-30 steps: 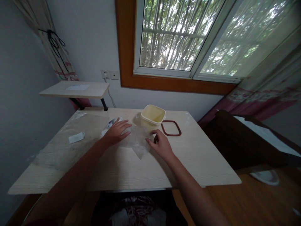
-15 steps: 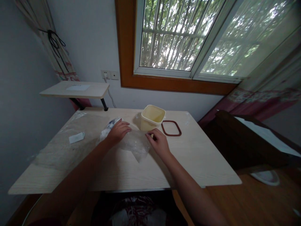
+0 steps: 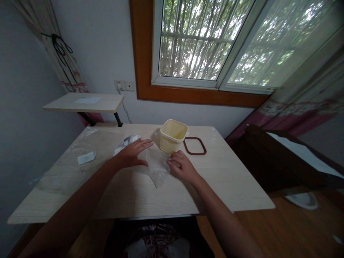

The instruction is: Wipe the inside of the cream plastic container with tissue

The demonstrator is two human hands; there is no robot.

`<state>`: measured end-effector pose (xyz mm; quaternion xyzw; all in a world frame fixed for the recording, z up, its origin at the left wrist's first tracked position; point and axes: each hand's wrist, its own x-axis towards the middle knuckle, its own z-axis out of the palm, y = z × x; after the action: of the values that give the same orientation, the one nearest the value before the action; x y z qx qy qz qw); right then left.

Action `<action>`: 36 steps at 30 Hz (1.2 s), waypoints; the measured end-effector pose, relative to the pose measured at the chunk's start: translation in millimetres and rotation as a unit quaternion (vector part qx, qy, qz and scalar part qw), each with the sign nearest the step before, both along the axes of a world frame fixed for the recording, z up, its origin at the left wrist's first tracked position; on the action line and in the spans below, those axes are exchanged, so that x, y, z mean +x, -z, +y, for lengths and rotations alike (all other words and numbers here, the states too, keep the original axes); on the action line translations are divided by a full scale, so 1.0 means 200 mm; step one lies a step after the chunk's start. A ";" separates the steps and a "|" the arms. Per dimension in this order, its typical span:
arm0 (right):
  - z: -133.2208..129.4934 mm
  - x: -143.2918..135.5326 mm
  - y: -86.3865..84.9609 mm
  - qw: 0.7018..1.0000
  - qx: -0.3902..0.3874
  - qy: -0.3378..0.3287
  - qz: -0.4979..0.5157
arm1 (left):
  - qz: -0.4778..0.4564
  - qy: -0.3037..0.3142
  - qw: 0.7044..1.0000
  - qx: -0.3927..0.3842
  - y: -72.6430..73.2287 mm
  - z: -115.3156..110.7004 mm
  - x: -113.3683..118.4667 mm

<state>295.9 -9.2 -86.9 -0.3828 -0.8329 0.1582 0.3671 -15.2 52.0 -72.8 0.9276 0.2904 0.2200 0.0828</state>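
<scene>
Head view: a person's two bare hands work apart from each other above a pale wood-grain rectangular table [image 3: 228, 186], a thin clear plastic bag [image 3: 158, 171] lying between them near the middle of the tabletop. The right hand [image 3: 184, 167] has its thumb and fingertips brought together at the right edge of the bag, pinching the film there. The left hand [image 3: 133, 152] is spread, thumb well away from the fingers, at the bag's left side; whether it touches the film cannot be told. Just beyond the left hand, partly hidden by it, lies a crumpled white-and-dark bundle [image 3: 130, 140], its material too blurred to tell. On the far side of the bag stands a pale yellow, square-mouthed tub with rounded corners [image 3: 168, 142], upright and uncovered; just to its right a reddish-brown, rounded-square ring [image 3: 196, 154] lies flat. Over the left part of the table a large transparent plastic sheet [image 3: 61, 175] is laid out, with a small white rectangular slip [image 3: 86, 158] on it. At the far left, a pale wooden shelf board [image 3: 110, 104] on black legs rises above the tabletop, bearing a flat white paper [image 3: 87, 100].
</scene>
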 end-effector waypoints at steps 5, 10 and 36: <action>0.02 0.04 0.08 1.000 -0.005 -0.019 -0.015 | 0.079 0.060 0.995 -0.008 0.03 -0.06 0.04; 0.02 0.05 0.13 0.997 -0.072 -0.002 -0.019 | 0.122 0.076 0.990 -0.013 0.09 -0.10 0.09; 0.00 -0.14 0.05 0.846 -0.310 -0.025 0.433 | -0.080 -0.001 0.994 -0.077 0.18 -0.04 0.21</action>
<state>267.7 -9.1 -96.7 -0.3486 -0.5061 0.5667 0.5488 27.4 44.6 -109.6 0.8977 0.2996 0.2707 0.1764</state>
